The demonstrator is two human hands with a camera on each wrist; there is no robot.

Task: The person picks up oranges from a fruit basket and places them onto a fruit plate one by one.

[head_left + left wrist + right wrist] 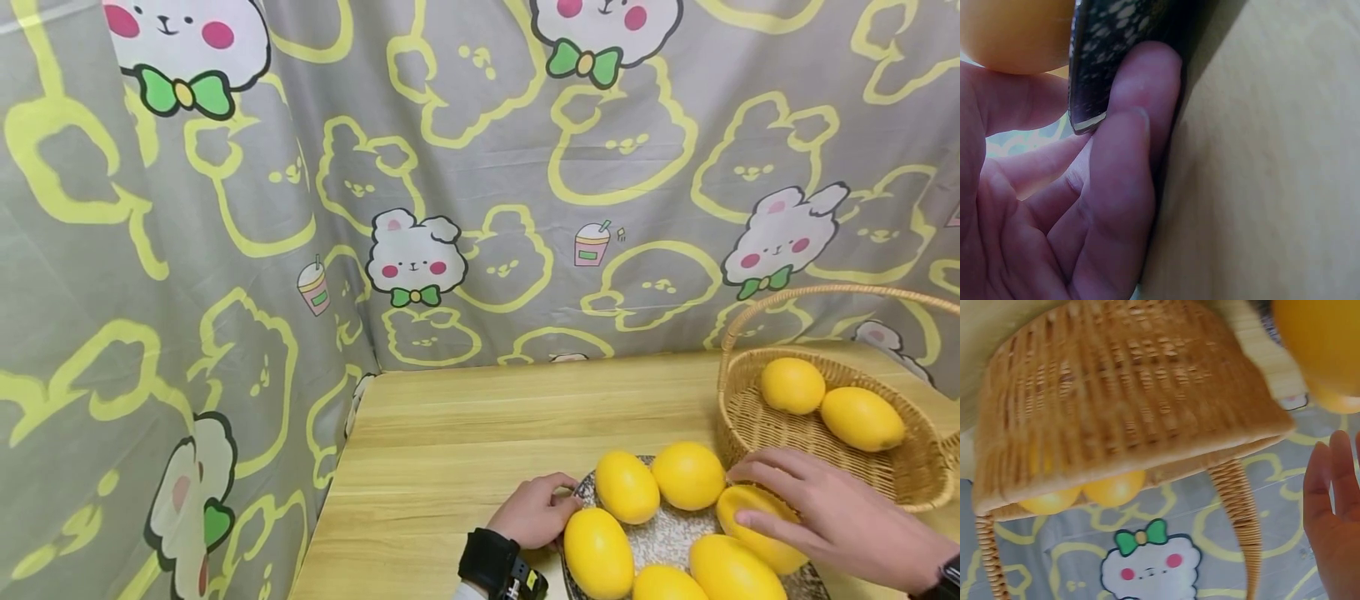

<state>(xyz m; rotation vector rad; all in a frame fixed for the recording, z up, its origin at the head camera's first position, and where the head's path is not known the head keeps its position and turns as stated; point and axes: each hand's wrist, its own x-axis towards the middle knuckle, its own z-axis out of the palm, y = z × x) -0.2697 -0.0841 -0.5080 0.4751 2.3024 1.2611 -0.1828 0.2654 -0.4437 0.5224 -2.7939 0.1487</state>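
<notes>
Both hands are down at the speckled plate (670, 540): my left hand (534, 510) pinches its rim to steady it, while my right hand (828, 515) lies with straight, relaxed fingers over one lemon (756, 527) at the plate's right edge, just beside the wicker basket (917, 475) holding two more. Everything sits on a pale wooden table (465, 433) backed by cartoon-bunny fabric (450, 183).
</notes>
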